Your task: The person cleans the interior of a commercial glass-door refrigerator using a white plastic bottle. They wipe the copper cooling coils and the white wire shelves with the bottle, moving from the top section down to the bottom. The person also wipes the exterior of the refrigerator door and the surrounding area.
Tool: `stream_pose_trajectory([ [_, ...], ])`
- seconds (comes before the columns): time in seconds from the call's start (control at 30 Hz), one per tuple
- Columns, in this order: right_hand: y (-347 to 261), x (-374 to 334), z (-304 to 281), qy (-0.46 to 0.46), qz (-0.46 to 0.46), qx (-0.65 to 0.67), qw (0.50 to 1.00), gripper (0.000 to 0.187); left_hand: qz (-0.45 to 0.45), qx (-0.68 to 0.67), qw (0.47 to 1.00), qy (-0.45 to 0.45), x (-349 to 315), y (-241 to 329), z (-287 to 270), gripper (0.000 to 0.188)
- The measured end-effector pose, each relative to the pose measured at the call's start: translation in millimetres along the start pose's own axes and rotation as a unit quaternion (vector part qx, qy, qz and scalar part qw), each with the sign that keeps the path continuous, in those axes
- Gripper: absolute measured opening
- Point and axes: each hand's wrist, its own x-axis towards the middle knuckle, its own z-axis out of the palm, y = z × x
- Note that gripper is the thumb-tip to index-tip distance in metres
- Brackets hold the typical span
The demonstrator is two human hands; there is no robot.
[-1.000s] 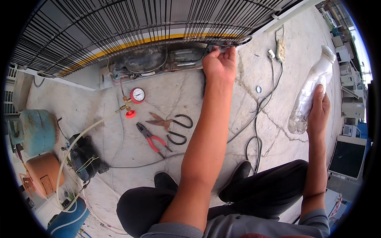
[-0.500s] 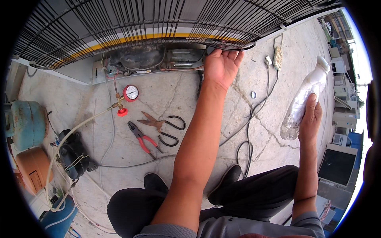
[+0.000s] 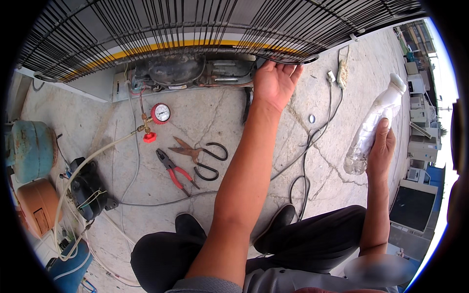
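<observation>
My left hand (image 3: 276,87) reaches up, palm toward me, to the lower edge of a black wire condenser grille (image 3: 195,24) on the back of a fridge-like cabinet. Its fingers are stretched and slightly apart; the tips pass behind the bottom tube and are partly hidden. Just left of that hand sits a black compressor (image 3: 176,68) with copper piping. My right hand (image 3: 382,149), out to the right, is closed around a clear, crumpled plastic bottle (image 3: 373,119) that looks whitish inside. The bottle is tilted, its neck up and to the right.
On the cracked concrete floor lie scissors (image 3: 196,152) and red-handled pliers (image 3: 172,168). A red gauge (image 3: 160,113) joins a pale hose (image 3: 93,152). Cables (image 3: 305,161) cross the floor. At left stand a blue-green cylinder (image 3: 31,151) and a loose black compressor (image 3: 89,190).
Both hands keep their grip and pose. The whole picture has shifted slightly, and the bottle appears a little lower.
</observation>
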Motion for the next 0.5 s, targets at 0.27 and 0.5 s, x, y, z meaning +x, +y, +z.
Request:
stream_pose_trajectory([
  [0.27,7,0,-9,-0.030,0.015,-0.017,0.999,0.052,0.008,0.001,1.000,0.019,1,-3,3,0.029],
  [0.5,0,-2,-3,0.006,-0.001,-0.002,1.000,0.048,0.018,0.021,0.999,0.036,0,-3,10,0.024],
])
